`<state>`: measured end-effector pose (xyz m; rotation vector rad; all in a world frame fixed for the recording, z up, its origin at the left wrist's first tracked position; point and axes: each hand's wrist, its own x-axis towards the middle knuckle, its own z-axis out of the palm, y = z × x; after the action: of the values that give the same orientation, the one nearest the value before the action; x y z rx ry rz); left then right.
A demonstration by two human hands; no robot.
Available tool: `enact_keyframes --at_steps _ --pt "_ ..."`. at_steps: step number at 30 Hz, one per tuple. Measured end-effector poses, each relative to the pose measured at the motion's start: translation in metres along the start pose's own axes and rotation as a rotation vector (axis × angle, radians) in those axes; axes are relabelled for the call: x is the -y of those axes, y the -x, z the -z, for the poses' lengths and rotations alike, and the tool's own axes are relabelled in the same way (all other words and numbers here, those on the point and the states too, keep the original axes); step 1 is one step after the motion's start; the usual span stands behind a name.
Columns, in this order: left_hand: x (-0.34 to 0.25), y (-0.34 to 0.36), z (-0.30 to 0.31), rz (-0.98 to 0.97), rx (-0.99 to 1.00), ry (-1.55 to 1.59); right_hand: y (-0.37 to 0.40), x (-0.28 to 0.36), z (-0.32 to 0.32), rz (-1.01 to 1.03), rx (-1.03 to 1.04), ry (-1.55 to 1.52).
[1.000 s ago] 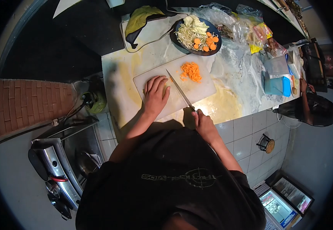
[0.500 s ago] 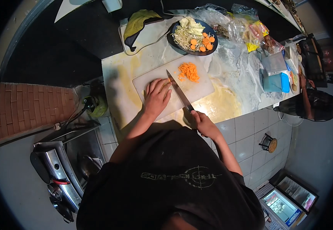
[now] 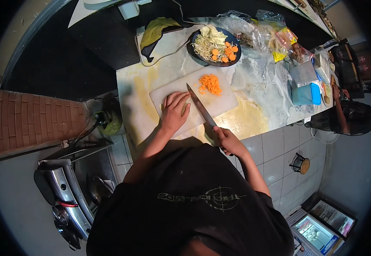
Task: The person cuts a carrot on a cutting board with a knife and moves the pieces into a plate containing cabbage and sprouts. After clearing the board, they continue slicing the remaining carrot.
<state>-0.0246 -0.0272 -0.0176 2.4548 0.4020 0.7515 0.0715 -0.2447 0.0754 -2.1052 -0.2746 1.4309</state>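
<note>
My right hand grips the handle of a long kitchen knife. The blade slants across the white cutting board, its tip toward the far side. Just left of the blade, my left hand presses on the board with fingers bent and close together. Whatever lies beneath those fingertips is hidden. A heap of finely cut carrot sits on the board to the right of the blade. Beyond the board, a dark plate carries bean sprouts, cabbage leaves and carrot slices.
Plastic bags crowd the marble-patterned table's back right, with a blue-lidded container nearer its right end. A folded cloth lies at the back left. At far right another person's arm shows. A stool stands on the tiled floor.
The whole view has shifted slightly, so the table sits a little lower. Both hands and the knife stay in nearly the same place on the board.
</note>
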Motion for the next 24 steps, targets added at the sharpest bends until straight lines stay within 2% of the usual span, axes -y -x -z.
enact_keyframes --at_steps 8,12,21,24 --pt "-0.003 -0.001 0.001 0.028 -0.007 0.043 -0.008 -0.020 0.007 -0.061 0.144 -0.117" --pt "-0.002 -0.001 0.009 0.078 0.024 -0.011 0.000 -0.020 0.003 -0.090 0.130 -0.078" --pt "-0.003 0.000 0.006 0.076 0.014 0.003 -0.005 -0.022 -0.002 -0.048 0.151 -0.103" --pt "-0.002 -0.002 0.009 0.055 0.035 0.032 -0.003 -0.016 0.002 -0.098 0.141 -0.094"
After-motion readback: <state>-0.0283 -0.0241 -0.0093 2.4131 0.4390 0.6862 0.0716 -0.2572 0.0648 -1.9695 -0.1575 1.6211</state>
